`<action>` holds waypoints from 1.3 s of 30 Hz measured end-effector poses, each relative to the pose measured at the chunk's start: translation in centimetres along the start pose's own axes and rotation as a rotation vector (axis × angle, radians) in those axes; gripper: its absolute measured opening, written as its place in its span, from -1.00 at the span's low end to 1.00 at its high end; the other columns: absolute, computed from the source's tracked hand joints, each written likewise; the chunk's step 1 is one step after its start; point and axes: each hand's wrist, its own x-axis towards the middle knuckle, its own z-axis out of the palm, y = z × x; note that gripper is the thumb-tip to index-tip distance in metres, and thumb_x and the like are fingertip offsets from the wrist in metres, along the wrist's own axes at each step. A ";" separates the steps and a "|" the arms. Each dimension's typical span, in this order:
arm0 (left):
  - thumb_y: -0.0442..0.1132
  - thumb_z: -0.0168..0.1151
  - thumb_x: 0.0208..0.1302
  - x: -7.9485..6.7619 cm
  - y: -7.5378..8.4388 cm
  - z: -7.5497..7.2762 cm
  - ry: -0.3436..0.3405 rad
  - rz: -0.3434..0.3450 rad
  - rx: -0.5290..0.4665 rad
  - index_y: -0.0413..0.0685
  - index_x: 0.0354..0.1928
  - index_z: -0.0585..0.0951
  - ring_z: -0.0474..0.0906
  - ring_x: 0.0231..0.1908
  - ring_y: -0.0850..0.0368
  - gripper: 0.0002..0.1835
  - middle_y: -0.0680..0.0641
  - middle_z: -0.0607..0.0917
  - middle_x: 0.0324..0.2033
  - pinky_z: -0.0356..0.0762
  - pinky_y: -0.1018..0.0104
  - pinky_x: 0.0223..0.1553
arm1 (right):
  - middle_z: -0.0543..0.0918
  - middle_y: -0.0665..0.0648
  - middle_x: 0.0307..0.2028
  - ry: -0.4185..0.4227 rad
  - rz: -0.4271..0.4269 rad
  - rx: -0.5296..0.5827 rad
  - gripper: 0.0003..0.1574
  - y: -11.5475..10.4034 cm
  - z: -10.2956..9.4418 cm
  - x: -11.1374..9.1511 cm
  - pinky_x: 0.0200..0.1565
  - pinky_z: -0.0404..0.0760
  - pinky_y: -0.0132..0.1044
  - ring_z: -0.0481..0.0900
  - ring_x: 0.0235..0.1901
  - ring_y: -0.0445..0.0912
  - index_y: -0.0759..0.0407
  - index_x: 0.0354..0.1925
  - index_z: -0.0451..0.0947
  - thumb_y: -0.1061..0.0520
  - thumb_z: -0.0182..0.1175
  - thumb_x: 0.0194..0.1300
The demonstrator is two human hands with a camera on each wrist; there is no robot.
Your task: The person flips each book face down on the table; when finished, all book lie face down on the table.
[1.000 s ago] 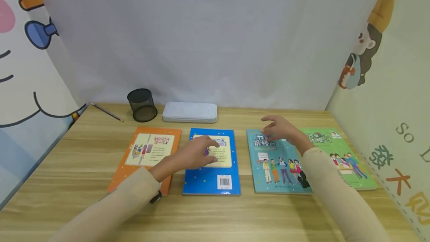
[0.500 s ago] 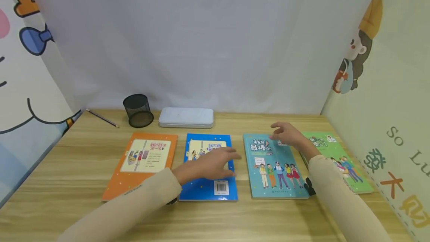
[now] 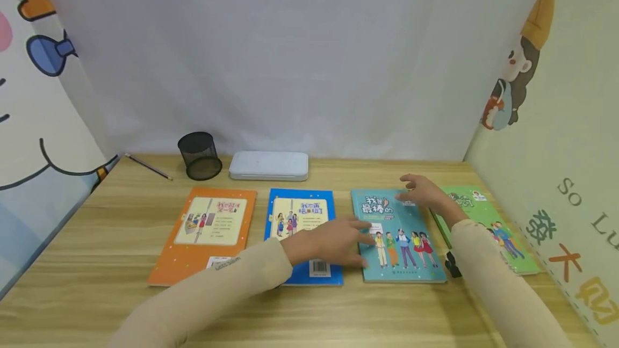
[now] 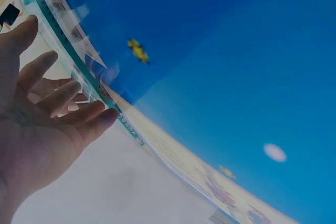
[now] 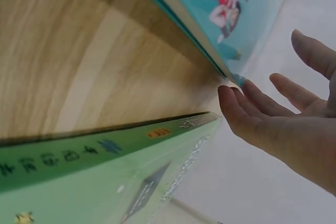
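Four thin paperback books lie in a row on the wooden table. Over the gap between the blue book (image 3: pixel 304 211) and the teal book (image 3: pixel 406 224), my left hand (image 3: pixel 338 240) reaches right, fingers spread, their tips overlapping the teal cover's left edge. My right hand (image 3: pixel 427 196) hovers at the teal book's upper right corner, fingers loosely bent and holding nothing. The right wrist view shows its fingertips close to the corner of the teal book (image 5: pixel 252 19). Right of it lies the green book (image 3: pixel 517 246), partly behind my right sleeve.
An orange book (image 3: pixel 166 259) lies at the left of the row. Behind the books stand a black mesh pen cup (image 3: pixel 198 156) and a white pencil case (image 3: pixel 268 165). A pencil (image 3: pixel 149 167) lies at the back left. Pale curtain and printed walls enclose the table (image 3: pixel 87 251).
My left hand has moved right from above the blue book to the teal book's left edge. My right hand has shifted slightly right, toward the teal book's upper right corner. The books stay put.
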 end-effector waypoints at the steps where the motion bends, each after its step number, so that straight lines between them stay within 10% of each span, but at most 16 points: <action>1: 0.18 0.23 0.35 0.1 0.1 0.0 -0.009 0.001 -0.001 0.20 0.32 0.55 0.27 0.46 -0.14 -0.45 -0.10 0.40 0.44 0.27 0.04 0.45 | 0.07 0.64 0.43 0.000 0.004 -0.004 -0.14 0.1 0.0 0.1 0.35 0.24 0.37 0.09 0.40 0.51 0.43 0.50 -0.04 0.12 0.10 0.47; 39: 0.33 0.39 0.09 0.9 1.3 -0.2 -0.091 -0.054 0.030 0.24 0.33 0.53 0.21 0.49 -0.08 -0.23 -0.05 0.38 0.45 0.14 0.07 0.51 | 0.20 0.57 0.39 -0.002 0.095 0.012 -0.30 1.3 -0.9 1.5 0.28 0.45 0.18 0.39 0.26 0.34 0.46 0.39 0.22 0.17 0.14 0.42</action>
